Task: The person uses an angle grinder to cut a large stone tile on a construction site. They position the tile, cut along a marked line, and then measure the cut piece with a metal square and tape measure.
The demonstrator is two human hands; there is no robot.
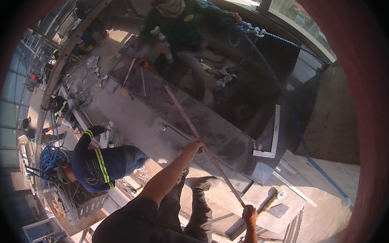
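Note:
A long, thin reddish-brown bar [182, 111] runs slantwise across a dark, dusty panel [229, 136]. My left hand [195, 147] is closed on it around the middle, arm stretched forward. Its near end sits in my right hand [250, 215], whose fingers are wrapped round it. A metal square [276, 130] lies on the panel's right part, apart from both hands. Close to my right hand lies a yellow power tool [269, 204], seemingly an angle grinder, on the pale surface.
Across the panel, a masked co-worker in green [186, 22] holds a pale bottle-like object [162, 44] and touches a blue rope [272, 68]. Another person in navy with reflective stripes [96, 165] bends at left. A pale strip [294, 188] lies at right. Cables and rubble clutter the left.

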